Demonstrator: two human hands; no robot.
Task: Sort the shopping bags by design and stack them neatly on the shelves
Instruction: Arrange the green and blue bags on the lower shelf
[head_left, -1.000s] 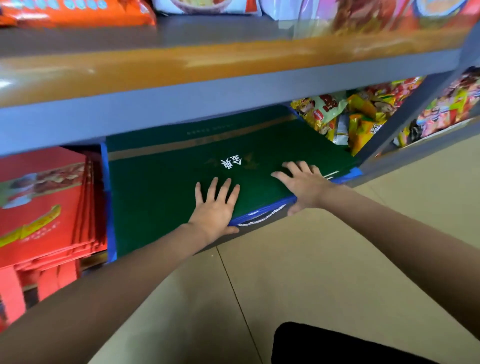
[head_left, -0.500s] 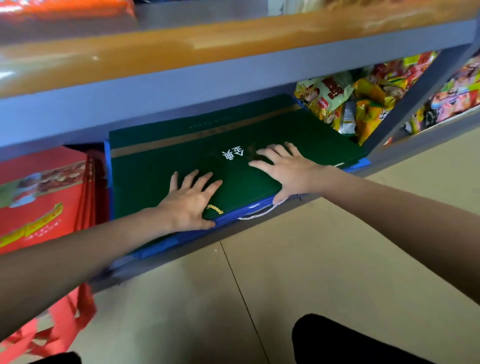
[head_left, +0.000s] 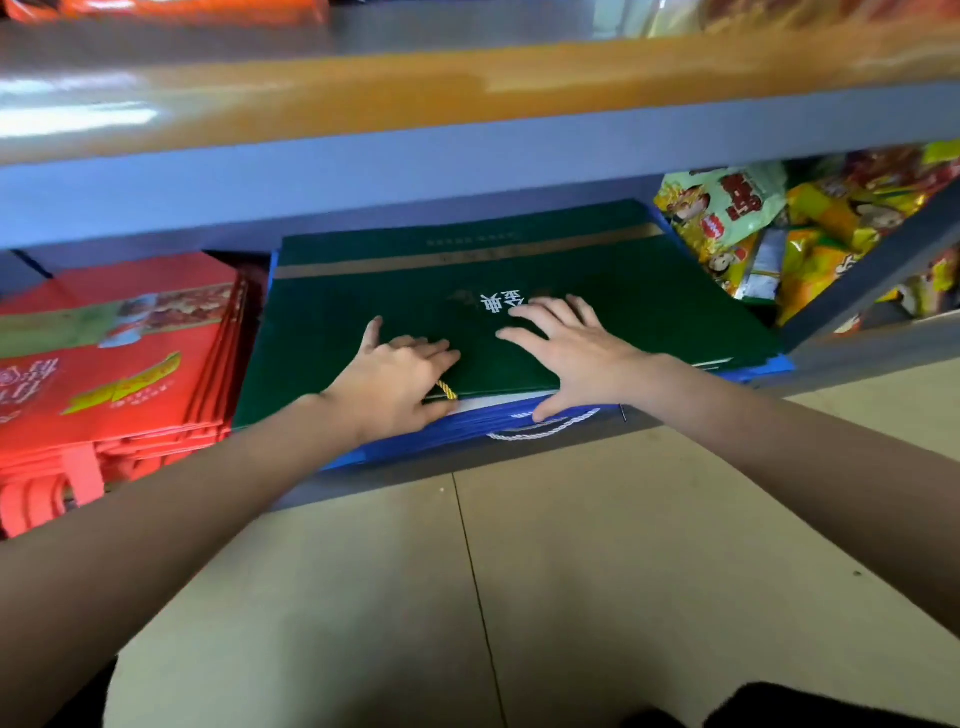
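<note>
A flat dark green shopping bag (head_left: 363, 291) with a gold band and white characters lies on top of a stack on the low shelf (head_left: 857, 353). Blue bags (head_left: 405, 441) with a white cord handle lie beneath it. My left hand (head_left: 400, 379) rests on the green bag's front edge, fingers fairly straight, thumb by a gold cord. My right hand (head_left: 566, 353) presses flat on the green bag, thumb at the stack's front edge. A pile of red bags (head_left: 119, 374) lies to the left on the same shelf.
Snack packets (head_left: 779, 228) fill the shelf space to the right, behind a slanted grey post (head_left: 872, 275). An orange-edged upper shelf (head_left: 467, 88) overhangs closely above the bags. Beige floor tiles (head_left: 571, 571) lie in front.
Both hands slid farther onto the green bag and closer together. The stack sits deeper under the shelf. The view moved nearer.
</note>
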